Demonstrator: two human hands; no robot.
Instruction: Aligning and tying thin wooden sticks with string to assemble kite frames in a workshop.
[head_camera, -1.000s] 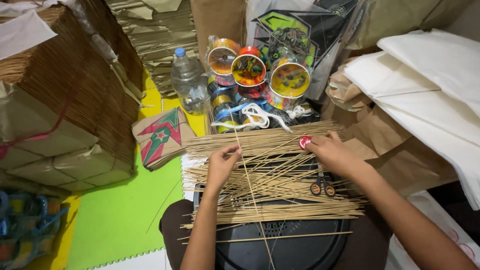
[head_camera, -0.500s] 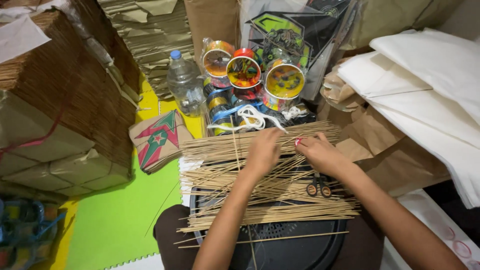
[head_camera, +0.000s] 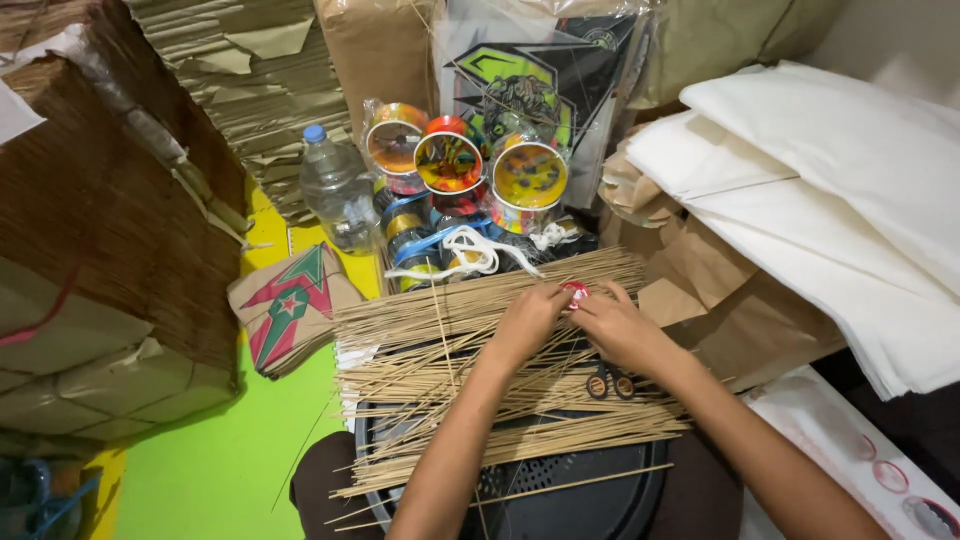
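A small red spool (head_camera: 577, 294) is pinched between the fingers (head_camera: 556, 298) of the left hand (head_camera: 527, 322) and the right hand (head_camera: 620, 327), just above the spread of thin bamboo sticks (head_camera: 420, 345). Scissors (head_camera: 610, 384) are seen beside the right wrist; bright reels (head_camera: 449, 162) are stacked beyond.

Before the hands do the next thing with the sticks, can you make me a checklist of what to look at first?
1. Both hands on the stick pile: ok, left hand and right hand rest together on the thin sticks.
2. Small red thing at the fingertips: ok; who grips it, cannot tell.
3. Scissors near: ok, beside the right wrist.
4. Sticks tidy: not ok, several lie crossed.
5. Water bottle upright: ok.
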